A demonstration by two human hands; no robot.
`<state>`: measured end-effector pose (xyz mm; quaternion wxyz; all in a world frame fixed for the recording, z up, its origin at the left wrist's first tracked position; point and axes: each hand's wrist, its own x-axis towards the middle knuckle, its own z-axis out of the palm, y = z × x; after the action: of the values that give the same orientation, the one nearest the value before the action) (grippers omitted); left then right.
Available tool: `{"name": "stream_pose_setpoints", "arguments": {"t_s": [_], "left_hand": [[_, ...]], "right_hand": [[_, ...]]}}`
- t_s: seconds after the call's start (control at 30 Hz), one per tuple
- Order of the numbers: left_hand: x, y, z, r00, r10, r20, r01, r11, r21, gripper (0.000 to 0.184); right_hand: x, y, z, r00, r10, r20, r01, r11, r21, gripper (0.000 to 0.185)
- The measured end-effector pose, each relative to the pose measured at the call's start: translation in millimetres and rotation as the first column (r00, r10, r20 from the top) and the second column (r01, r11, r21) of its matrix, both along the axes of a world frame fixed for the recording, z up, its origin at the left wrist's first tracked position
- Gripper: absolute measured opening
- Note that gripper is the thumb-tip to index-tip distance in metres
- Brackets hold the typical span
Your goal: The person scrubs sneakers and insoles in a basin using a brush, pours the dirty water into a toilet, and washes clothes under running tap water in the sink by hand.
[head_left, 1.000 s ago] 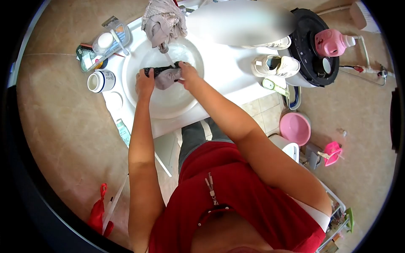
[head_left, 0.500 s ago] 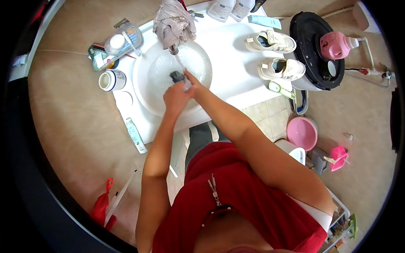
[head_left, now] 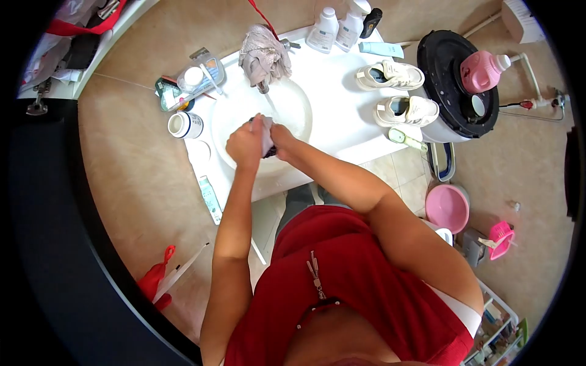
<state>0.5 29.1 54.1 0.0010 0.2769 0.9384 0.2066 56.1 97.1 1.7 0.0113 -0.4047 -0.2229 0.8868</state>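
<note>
Over the round white sink (head_left: 299, 116), my left hand (head_left: 244, 145) and my right hand (head_left: 283, 141) are closed close together on a grey cloth with dark trim (head_left: 267, 135). The cloth is bunched between them, partly covered by the fingers. Water runs from the faucet tip (head_left: 262, 89) into the basin just beyond my hands. A crumpled beige cloth (head_left: 265, 56) hangs over the faucet.
Two white shoes (head_left: 390, 75) and a green-handled brush (head_left: 407, 139) lie on the right counter, beside a black lid (head_left: 448, 79) bearing a pink jug (head_left: 482, 72). White bottles (head_left: 323, 30) stand at the back. An open jar (head_left: 185, 125) is at the left.
The grey cloth, spread between my hands one second ago, is now bunched up. Both hands have come together and drawn back from the water stream. The view has shifted, showing a shelf at upper left.
</note>
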Motion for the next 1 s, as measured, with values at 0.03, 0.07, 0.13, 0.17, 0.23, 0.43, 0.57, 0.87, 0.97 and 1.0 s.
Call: {"name": "stream_pose_setpoints", "arguments": {"t_s": [0.03, 0.07, 0.13, 0.17, 0.23, 0.43, 0.57, 0.87, 0.97, 1.0], "left_hand": [[-7, -5, 8, 1.000, 0.014, 0.016, -0.014, 1.000, 0.004, 0.049], [-15, -8, 16, 0.999, 0.025, 0.030, -0.025, 1.000, 0.011, 0.048], [-22, -11, 39, 0.999, -0.017, -0.030, 0.019, 0.998, 0.059, 0.045], [-27, -9, 53, 0.998, -0.055, -0.009, 0.056, 0.983, 0.172, 0.045], [-39, 9, 90, 0.992, -0.109, 0.057, 0.084, 0.939, 0.332, 0.045], [-106, 96, 122, 0.986, -0.169, -0.005, 0.151, 0.867, 0.474, 0.042], [-145, 110, 83, 0.847, -0.193, 0.495, -0.004, 0.930, 0.369, 0.047], [-98, 63, 53, 0.933, -0.200, 0.298, -0.001, 0.830, 0.558, 0.050], [-90, 46, 28, 0.993, -0.090, 0.079, 0.032, 0.832, 0.553, 0.043], [-84, 38, 23, 0.998, -0.061, 0.000, 0.051, 0.839, 0.542, 0.042]], "right_hand": [[6, 5, 14, 0.997, 0.038, 0.061, -0.046, 0.990, 0.133, 0.041], [11, 16, 32, 0.999, 0.044, -0.005, -0.041, 0.961, 0.272, 0.041], [29, 33, 73, 0.991, 0.072, -0.116, -0.002, 0.857, 0.516, 0.044], [34, 45, 95, 0.985, 0.039, -0.166, 0.038, 0.899, 0.436, 0.044], [30, 81, 123, 0.964, -0.005, -0.265, 0.102, 0.930, 0.352, 0.040], [0, 153, 161, 0.908, -0.107, -0.406, 0.288, 0.862, 0.418, 0.029], [12, 176, 114, 0.994, 0.092, -0.064, -0.009, 0.637, 0.770, 0.063], [179, 178, 64, 0.926, -0.300, 0.230, -0.286, -0.157, 0.945, 0.037], [226, 184, 56, 0.814, -0.446, 0.372, -0.528, -0.302, 0.794, 0.036], [236, 184, 51, 0.765, -0.446, 0.464, -0.611, -0.275, 0.743, 0.040]]}}
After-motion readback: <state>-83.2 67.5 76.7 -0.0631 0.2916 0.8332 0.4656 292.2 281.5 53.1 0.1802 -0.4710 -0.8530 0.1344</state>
